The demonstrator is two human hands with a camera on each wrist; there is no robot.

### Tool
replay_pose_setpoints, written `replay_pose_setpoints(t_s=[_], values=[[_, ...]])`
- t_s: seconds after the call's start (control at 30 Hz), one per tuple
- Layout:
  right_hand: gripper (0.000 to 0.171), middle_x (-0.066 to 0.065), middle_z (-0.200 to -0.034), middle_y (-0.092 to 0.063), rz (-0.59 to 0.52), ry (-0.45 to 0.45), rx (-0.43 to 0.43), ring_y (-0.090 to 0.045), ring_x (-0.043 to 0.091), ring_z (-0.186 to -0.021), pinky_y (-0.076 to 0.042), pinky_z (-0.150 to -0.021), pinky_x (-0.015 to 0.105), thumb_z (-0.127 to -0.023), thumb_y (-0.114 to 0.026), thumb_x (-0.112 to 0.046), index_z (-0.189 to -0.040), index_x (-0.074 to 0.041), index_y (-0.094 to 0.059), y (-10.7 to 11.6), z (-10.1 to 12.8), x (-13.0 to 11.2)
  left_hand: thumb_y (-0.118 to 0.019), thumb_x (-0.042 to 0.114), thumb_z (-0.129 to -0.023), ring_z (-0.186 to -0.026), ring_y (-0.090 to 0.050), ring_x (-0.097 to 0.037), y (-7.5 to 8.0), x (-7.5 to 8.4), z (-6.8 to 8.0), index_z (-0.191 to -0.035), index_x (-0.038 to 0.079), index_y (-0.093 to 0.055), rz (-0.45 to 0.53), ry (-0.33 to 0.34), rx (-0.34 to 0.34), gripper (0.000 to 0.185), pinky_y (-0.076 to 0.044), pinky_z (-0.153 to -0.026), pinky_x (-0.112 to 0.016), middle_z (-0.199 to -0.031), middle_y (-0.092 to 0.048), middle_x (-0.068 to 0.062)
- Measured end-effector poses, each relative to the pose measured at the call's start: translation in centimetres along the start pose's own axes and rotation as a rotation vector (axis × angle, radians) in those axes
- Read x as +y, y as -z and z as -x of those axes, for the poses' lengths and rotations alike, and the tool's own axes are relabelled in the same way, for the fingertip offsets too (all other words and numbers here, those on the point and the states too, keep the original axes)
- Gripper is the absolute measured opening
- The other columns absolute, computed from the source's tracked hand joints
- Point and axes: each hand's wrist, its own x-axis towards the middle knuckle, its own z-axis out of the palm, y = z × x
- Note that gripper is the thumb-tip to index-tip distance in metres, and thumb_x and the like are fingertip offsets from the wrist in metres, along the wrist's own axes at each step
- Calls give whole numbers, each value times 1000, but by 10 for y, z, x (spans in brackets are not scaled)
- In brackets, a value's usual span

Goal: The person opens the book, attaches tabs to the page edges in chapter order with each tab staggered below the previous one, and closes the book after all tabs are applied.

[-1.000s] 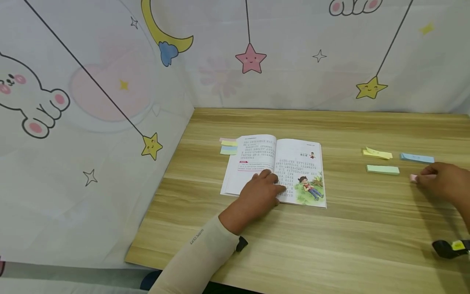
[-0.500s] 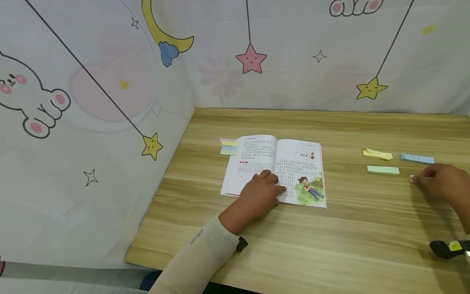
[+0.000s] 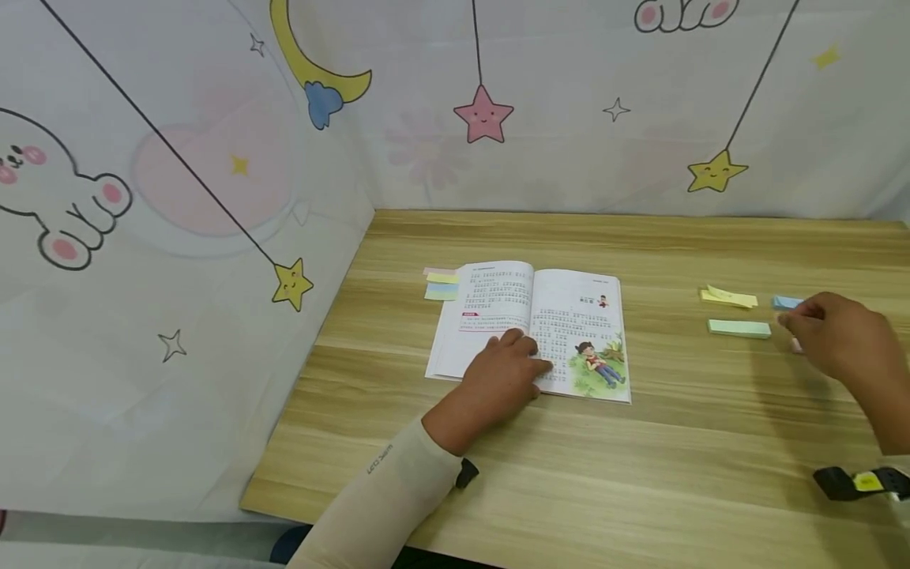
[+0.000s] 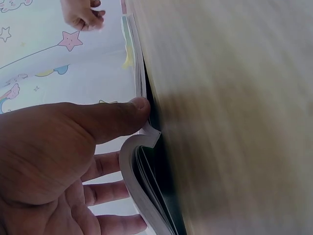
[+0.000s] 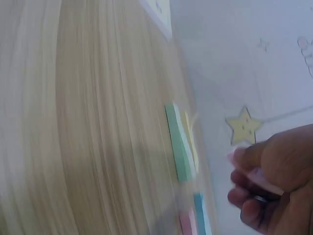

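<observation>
In the head view, an opened book [image 3: 577,328] lies near the middle of the frame on a wood-grained table [image 3: 640,490]. The left hand [image 3: 503,370] comes in from the bottom and rests across the book's lower middle, its fingers laid over the pages; in the left wrist view its thumb sits at the book's near edge. Pink, yellow and blue tabs [image 3: 442,289] stick out from the book's upper left edge. At the right of the frame, the right hand [image 3: 846,340] is raised above the table, thumb and fingertips together; the right wrist view shows it pinching a thin pink slip [image 5: 264,181]. Near it, a pink pad [image 5: 186,223] and a blue pad [image 3: 786,303] lie on the table, both partly hidden behind the hand in the head view. Left of these, a yellow pad [image 3: 728,297] with a lifted top strip lies just above a green pad [image 3: 739,329]. A pale backdrop [image 3: 554,174] printed with stars fills the top of the frame.
</observation>
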Motion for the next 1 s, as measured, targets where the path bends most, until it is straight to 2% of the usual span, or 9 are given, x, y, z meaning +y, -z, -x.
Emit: replay_pose_setpoints(t_s=[0.07,0.13,0.2,0.37,0.5,0.7,0.9,1.0], values=[[56,34,-111,-62,-54,36,1,-59,48,-93,-45,-67,53,-108,-46,-46,-122,8,-52,-7,-2,-19,-75,34,-95,-118,-48,-20,0,0,0,-132,29,-72,-1,4,-1,37,-47,-91,-41,-126,-62,1],[56,34,-121,-61,-108,96,-22,-59,50,-103,-47,-71,54,-107,-48,-49,-125,3,-57,-16,-5,-37,-74,34,-95,-118,-48,-20,1,-1,0,-132,29,-72,1,10,-4,37,-47,-91,-41,-126,-62,1],[54,31,-123,-63,-154,144,-51,-59,47,-107,-48,-73,53,-106,-50,-51,-126,-2,-61,-28,-10,-54,-74,34,-95,-118,-48,-20,0,-1,0,-132,29,-72,5,13,-4,37,-46,-91,-41,-126,-62,1],[45,22,-117,-67,-233,197,-101,-62,39,-105,-48,-76,47,-105,-55,-47,-116,-5,-66,-59,-22,-89,-74,33,-95,-118,-48,-20,0,0,2,-130,29,-73,14,-1,-3,36,-46,-89,-39,-125,-62,0],[37,22,-115,-67,-279,200,-110,-60,38,-104,-47,-82,50,-106,-57,-38,-110,-2,-65,-77,-31,-109,-75,34,-95,-118,-48,-20,0,1,2,-130,29,-73,9,-3,5,36,-46,-88,-39,-125,-62,0],[30,18,-107,-66,-295,189,-105,-54,31,-91,-42,-77,43,-104,-61,-31,-106,-2,-65,-90,-44,-128,-75,34,-94,-118,-48,-20,0,0,1,-131,29,-72,0,0,11,37,-47,-89,-39,-126,-62,0],[30,16,-105,-66,-298,177,-124,-54,30,-90,-42,-74,40,-103,-63,-31,-106,-1,-66,-97,-50,-131,-76,34,-93,-117,-49,-19,-2,-1,0,-130,29,-73,-1,-7,22,37,-47,-87,-38,-125,-63,1],[29,19,-109,-68,-304,178,-136,-59,32,-96,-44,-77,41,-103,-64,-29,-109,0,-65,-96,-51,-133,-77,34,-93,-117,-49,-19,-2,-1,0,-129,30,-73,-1,-7,27,37,-47,-87,-38,-124,-63,1]])
